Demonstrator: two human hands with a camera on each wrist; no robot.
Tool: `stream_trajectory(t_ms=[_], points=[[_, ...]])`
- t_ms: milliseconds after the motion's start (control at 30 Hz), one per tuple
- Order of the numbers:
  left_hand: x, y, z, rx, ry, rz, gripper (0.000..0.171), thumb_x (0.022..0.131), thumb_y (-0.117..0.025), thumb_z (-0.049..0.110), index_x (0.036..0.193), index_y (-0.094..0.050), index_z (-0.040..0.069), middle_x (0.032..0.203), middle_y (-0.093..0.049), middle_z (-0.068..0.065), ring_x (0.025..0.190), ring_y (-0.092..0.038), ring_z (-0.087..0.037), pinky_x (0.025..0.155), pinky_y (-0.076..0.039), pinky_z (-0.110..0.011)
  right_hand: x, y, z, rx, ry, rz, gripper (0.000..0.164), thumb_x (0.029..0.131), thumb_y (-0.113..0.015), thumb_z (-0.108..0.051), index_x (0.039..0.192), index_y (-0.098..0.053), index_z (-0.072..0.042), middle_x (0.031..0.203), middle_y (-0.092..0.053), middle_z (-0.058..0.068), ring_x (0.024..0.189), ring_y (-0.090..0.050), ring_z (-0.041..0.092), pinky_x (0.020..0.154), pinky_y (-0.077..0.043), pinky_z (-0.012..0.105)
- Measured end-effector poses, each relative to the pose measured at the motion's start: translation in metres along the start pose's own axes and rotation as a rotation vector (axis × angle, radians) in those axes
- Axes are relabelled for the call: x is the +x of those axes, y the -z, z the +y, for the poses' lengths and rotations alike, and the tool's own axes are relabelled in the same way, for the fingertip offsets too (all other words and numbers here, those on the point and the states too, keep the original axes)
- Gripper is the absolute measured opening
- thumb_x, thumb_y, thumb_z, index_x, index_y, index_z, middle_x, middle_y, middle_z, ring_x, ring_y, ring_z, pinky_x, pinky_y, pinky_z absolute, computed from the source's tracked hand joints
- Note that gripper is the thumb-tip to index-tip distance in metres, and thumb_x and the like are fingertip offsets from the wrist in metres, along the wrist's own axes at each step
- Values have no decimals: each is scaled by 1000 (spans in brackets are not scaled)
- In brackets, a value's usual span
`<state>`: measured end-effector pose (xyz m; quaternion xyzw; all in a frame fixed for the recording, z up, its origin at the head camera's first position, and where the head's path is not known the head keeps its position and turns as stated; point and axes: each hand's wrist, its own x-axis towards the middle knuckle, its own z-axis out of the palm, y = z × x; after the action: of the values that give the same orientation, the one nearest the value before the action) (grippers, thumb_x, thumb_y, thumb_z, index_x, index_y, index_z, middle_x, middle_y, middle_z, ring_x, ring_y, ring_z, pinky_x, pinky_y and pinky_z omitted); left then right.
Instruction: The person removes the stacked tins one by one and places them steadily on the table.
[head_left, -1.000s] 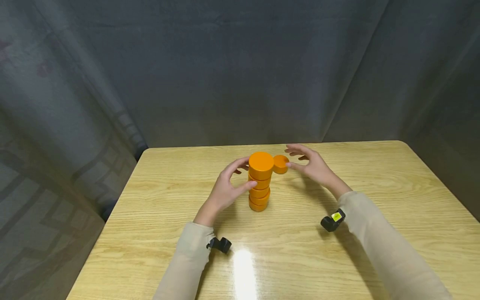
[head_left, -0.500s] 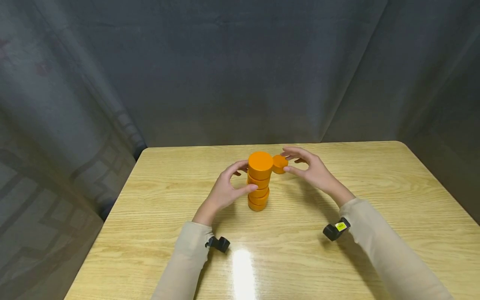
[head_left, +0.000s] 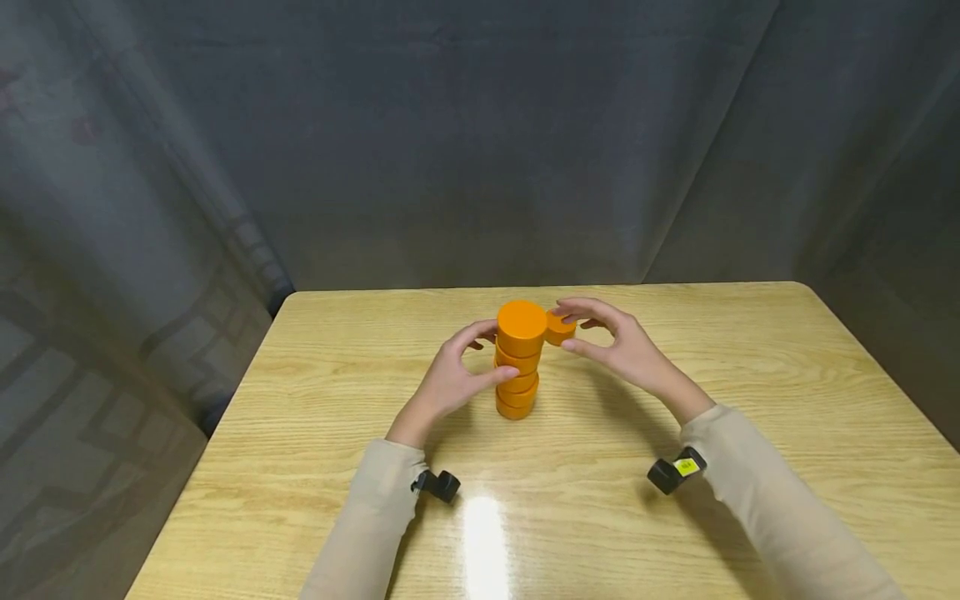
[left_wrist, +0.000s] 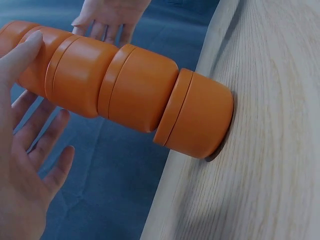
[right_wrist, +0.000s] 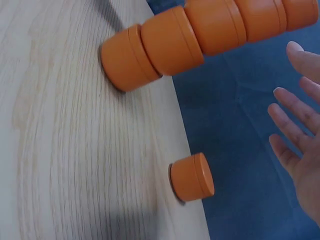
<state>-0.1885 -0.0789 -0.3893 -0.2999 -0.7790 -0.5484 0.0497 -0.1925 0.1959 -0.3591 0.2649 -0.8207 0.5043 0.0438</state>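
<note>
A tall upright stack of orange lidded jars (head_left: 521, 337) stands on the table, its layers slightly out of line. My left hand (head_left: 453, 379) cups the stack from the left. Its thumb lies against an upper jar, and the other fingers are spread loosely behind; the left wrist view cannot settle how firmly they touch. To the right, my right hand (head_left: 626, 346) hovers with thumb and fingers apart, holding nothing. Behind its fingers in the head view sits a smaller orange jar (head_left: 561, 333), upright on the table. The right wrist view shows this small jar (right_wrist: 191, 177) apart from the stack.
Both jars and stack stand on a pale wood-grain table (head_left: 337, 400), the small jar near its far edge. A dark grey curtain (head_left: 465, 150) hangs behind and at the sides. Each sleeve carries a black wrist camera (head_left: 447, 487).
My right hand has shifted slightly left, its fingers now passing over the small jar in the head view. The left hand and the stack have hardly moved.
</note>
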Motion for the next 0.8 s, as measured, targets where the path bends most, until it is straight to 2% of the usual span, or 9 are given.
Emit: stream_trajectory(t_ms=[167, 267, 433, 500, 633, 800], points=[[0, 0, 1, -1, 24, 0, 59, 84, -82, 31, 135, -58, 12, 118, -63, 0, 110, -54, -17, 96, -42, -58, -1, -3, -9, 39, 18, -17, 52, 92, -71, -5, 141, -53, -7, 134, -60, 8, 117, -55, 26, 98, -43, 31], [-1, 0, 2, -8, 40, -1, 60, 84, -81, 34, 135, -58, 12, 118, -63, 0, 110, -54, -17, 97, -41, -59, 0, -5, -12, 57, 39, -20, 52, 91, -71, -3, 140, -53, -5, 134, -59, 8, 116, -56, 23, 96, -43, 24], [-2, 0, 0, -18, 36, -2, 67, 83, -78, 50, 134, -58, 11, 119, -63, 0, 110, -54, -18, 97, -41, -61, 1, -9, -19, 82, 55, -13, 52, 91, -71, -3, 140, -54, -8, 135, -59, 7, 115, -56, 22, 96, -44, 24], [-2, -1, 0, -17, 33, -1, 65, 83, -79, 46, 134, -59, 11, 119, -63, 0, 109, -54, -18, 97, -41, -61, 1, -10, -22, 91, 57, -10, 53, 90, -72, -3, 140, -54, -8, 134, -59, 6, 115, -56, 23, 97, -44, 26], [-2, -1, -1, -14, 39, 3, 56, 84, -82, 27, 133, -59, 11, 118, -63, 0, 108, -55, -17, 97, -41, -61, 3, -13, -26, 110, 61, -8, 54, 89, -73, -3, 140, -54, -8, 133, -60, 6, 116, -56, 29, 98, -44, 29], [-3, -1, -1, -13, 50, 2, 55, 83, -83, 24, 132, -60, 12, 117, -64, 1, 107, -55, -17, 97, -42, -59, 4, -16, -32, 121, 43, -12, 55, 89, -74, -5, 140, -54, -8, 134, -59, 5, 116, -55, 26, 99, -43, 29]])
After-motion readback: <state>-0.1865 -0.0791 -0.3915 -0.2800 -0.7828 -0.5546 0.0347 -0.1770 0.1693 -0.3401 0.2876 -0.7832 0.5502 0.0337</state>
